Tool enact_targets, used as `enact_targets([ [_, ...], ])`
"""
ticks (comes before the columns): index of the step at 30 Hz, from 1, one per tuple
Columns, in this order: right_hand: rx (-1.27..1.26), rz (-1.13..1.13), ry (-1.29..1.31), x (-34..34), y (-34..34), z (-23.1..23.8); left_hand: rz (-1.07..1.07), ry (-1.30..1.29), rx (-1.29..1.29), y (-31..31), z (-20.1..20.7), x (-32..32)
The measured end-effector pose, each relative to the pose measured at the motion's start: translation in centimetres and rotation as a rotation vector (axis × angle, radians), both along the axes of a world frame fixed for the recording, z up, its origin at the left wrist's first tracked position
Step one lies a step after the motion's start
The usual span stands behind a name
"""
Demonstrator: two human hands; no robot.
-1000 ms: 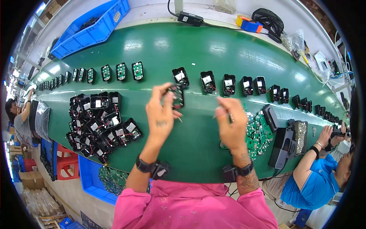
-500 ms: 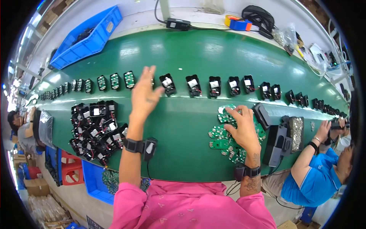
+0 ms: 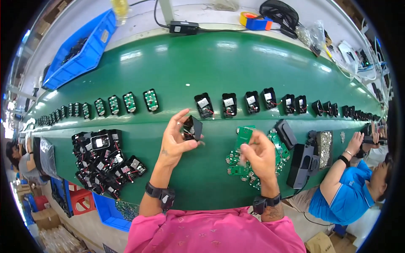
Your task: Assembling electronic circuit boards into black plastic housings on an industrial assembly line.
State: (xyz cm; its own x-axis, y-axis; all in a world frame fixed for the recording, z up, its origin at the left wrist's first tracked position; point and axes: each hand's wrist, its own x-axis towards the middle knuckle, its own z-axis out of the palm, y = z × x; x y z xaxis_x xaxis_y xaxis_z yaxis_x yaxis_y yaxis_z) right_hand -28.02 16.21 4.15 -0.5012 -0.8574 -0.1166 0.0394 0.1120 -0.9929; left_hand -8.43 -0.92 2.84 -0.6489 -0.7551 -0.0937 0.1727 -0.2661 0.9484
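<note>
My left hand (image 3: pixel 175 137) grips a small black plastic housing (image 3: pixel 193 128), tilted on its side above the green table, between thumb and fingers. In my right hand (image 3: pixel 262 155) a green circuit board (image 3: pixel 244 136) is pinched, raised over a loose pile of similar boards (image 3: pixel 237 170). Beyond my hands runs a long row of black housings. Those to the left hold green boards (image 3: pixel 150 100); those to the right show a white block and red wires (image 3: pixel 204 105). A heap of wired black housings (image 3: pixel 101 162) lies left of my left arm.
A blue bin (image 3: pixel 80 55) stands at the far left. To the right are a dark grey device (image 3: pixel 302 166), a black case (image 3: pixel 286 134) and a box of small metal parts (image 3: pixel 325 149). A co-worker in a blue shirt (image 3: pixel 344 194) sits at the right.
My left hand has come back from the row and now holds a black housing. My right hand has picked up a board from the pile. The whole view has shifted slightly.
</note>
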Motion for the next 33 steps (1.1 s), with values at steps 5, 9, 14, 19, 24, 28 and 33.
enact_targets([
  [5, -0.116, -0.018, -0.377, 2.3, -1.9, 0.8, -0.007, 0.287, 0.379, 1.2, -2.3, -0.2],
  [9, -0.114, -0.011, -0.654, 3.7, -2.3, -1.1, -0.092, 0.426, 0.583, 0.8, -3.5, 1.4],
  [14, -0.082, 0.095, -0.485, 5.2, -3.0, -1.7, -0.077, 0.428, 0.663, 0.5, -4.1, 2.2],
  [19, -0.016, 0.053, -0.387, 5.2, -4.3, -0.1, -0.104, 0.098, 0.146, 0.5, -1.8, 2.1],
  [24, -0.135, -0.061, -0.226, 4.5, -4.7, -0.5, -0.036, -0.065, -0.192, 1.1, -1.9, 1.7],
  [28, -0.058, -0.08, -0.429, 5.9, -4.5, 0.7, -0.009, -0.099, -0.266, 1.3, -1.4, 1.4],
  [33, 0.049, -0.042, -0.34, 7.2, -5.6, 1.1, 0.02, -0.143, -0.467, 1.6, -2.1, 1.3],
])
